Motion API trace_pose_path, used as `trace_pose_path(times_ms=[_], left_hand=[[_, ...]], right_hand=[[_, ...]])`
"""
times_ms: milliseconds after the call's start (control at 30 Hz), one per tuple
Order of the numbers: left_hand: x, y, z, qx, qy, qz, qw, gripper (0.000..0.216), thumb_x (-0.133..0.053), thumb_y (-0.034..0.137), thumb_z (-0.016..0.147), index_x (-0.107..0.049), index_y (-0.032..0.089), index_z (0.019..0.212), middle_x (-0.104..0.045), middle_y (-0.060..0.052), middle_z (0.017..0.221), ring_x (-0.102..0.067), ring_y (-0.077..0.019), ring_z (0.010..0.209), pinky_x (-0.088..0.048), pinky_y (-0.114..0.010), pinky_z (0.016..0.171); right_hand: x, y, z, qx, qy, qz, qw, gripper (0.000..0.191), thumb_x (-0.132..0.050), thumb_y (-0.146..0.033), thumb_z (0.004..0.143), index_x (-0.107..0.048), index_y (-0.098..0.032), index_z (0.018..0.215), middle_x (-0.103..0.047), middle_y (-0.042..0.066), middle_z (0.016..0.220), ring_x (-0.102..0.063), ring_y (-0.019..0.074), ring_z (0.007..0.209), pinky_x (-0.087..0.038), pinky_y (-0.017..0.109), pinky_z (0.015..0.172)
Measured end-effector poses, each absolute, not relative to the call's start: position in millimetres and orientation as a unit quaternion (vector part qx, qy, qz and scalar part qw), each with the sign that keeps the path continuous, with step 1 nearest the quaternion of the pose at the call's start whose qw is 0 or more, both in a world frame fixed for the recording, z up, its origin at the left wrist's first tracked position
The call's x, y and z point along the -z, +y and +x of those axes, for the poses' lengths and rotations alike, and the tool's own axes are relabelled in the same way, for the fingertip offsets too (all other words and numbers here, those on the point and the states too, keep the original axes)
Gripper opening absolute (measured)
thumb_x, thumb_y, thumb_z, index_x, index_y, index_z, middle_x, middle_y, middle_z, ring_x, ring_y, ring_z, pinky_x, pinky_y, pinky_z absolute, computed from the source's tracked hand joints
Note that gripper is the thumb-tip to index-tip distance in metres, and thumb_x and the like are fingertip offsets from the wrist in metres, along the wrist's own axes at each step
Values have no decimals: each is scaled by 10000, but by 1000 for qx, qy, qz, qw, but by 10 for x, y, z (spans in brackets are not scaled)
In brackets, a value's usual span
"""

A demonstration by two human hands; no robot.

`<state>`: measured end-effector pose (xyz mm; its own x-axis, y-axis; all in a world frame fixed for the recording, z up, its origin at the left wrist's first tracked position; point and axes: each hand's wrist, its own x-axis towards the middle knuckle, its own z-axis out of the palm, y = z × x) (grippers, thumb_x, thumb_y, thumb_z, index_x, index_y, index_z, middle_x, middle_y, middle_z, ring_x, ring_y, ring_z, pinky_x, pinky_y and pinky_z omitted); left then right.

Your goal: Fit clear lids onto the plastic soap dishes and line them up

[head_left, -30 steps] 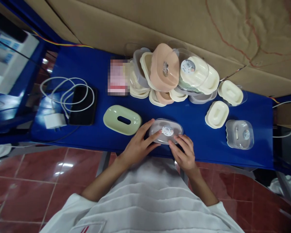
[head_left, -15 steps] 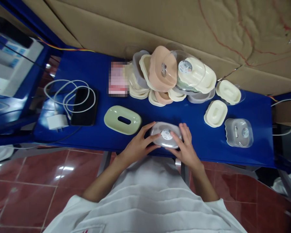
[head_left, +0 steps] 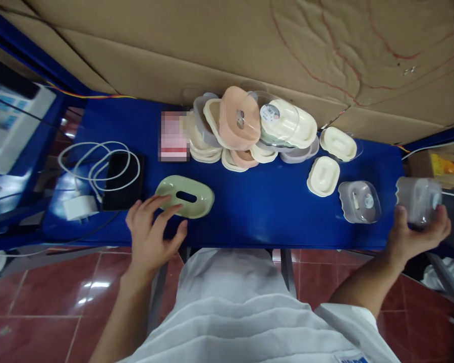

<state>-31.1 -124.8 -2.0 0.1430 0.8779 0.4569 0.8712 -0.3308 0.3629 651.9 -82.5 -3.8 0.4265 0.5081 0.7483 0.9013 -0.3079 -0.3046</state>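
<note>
My left hand (head_left: 153, 229) has its fingers spread over the near left side of a green soap dish tray (head_left: 202, 196) with an oval slot. Whether the fingertips touch its rim I cannot tell. Out at the right end of the table, my right hand (head_left: 418, 234) grips a grey soap dish with a clear lid (head_left: 419, 196), thumb on one side and fingers on the other. Left of that hand lies another grey soap dish with a clear lid (head_left: 359, 201). A cream soap dish part (head_left: 323, 176) rests a little farther back.
A pile of cream, peach and grey soap dishes (head_left: 240, 118) leans at the back. A phone (head_left: 123, 181) lies under a coiled white cable, beside a white charger (head_left: 80, 207). Another cream dish (head_left: 338, 143) sits back right. Cardboard (head_left: 174, 45) walls the rear.
My right hand has carried the grey lidded soap dish from the front middle to the far right. My left hand has let go of it and moved left to the green tray.
</note>
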Motion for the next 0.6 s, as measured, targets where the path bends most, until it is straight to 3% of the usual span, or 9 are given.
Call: trace_pose_path(times_ms=[100, 200, 300, 400, 500, 533, 600], left_hand=[[95, -1195, -310, -228, 578, 783, 13, 424, -772, 408, 988, -674, 236, 1363, -696, -168, 1366, -630, -424, 1351, -434, -666, 1163], [110, -1199, -190, -200, 562, 803, 20, 449, -788, 434, 979, -700, 248, 1378, -714, -165, 1326, -676, -392, 1247, -507, -553, 1038], [93, -1217, -95, -190, 540, 819, 44, 380, -701, 329, 1044, -695, 263, 1418, -719, -142, 1374, -695, -338, 1213, -509, -480, 994], [87, -1202, -59, -201, 521, 828, 48, 356, -629, 245, 1079, -692, 249, 1429, -736, -121, 1393, -693, -306, 1210, -508, -437, 973], [72, -1149, 2, -226, 508, 830, 38, 379, -630, 220, 1078, -683, 258, 1452, -771, -94, 1346, -691, -288, 1176, -507, -427, 981], [58, -1128, 40, -238, 505, 829, 38, 392, -639, 227, 1076, -677, 263, 1464, -775, -92, 1343, -691, -285, 1174, -508, -427, 989], [15, -1093, 135, -262, 497, 826, 42, 418, -653, 236, 1071, -662, 278, 1487, -776, -90, 1346, -693, -277, 1173, -510, -423, 1000]], right_hand=[[320, -721, 6885, 233, -386, -834, 318, 1202, -936, -851, 504, -751, -27, 1360, -638, 438, 1312, -660, 541, 1296, -513, 646, 1080], [519, -695, 6884, 214, -415, -833, 297, 1176, -893, -870, 567, -734, -28, 1372, -632, 438, 1315, -654, 568, 1285, -514, 678, 1055], [518, -765, 6733, 216, -457, -806, 308, 1118, -556, -963, 823, -700, -23, 1411, -601, 447, 1383, -608, 564, 1368, -494, 704, 1069], [298, -849, 6343, 261, -468, -773, 339, 912, -253, -768, 1052, -659, -67, 1469, -588, 395, 1468, -554, 477, 1471, -449, 692, 1139], [25, -838, 5590, 277, -512, -718, 380, 601, -381, -565, 1109, -694, -154, 1417, -729, 262, 1314, -696, 386, 1269, -532, 603, 1067], [-33, -804, 5295, 228, -560, -709, 363, 548, -426, -538, 1108, -696, -165, 1405, -752, 230, 1268, -725, 364, 1195, -564, 565, 1018], [-68, -700, 4744, 107, -680, -672, 274, 526, -526, -534, 1081, -687, -169, 1423, -742, 206, 1337, -694, 359, 1267, -531, 557, 1096]])
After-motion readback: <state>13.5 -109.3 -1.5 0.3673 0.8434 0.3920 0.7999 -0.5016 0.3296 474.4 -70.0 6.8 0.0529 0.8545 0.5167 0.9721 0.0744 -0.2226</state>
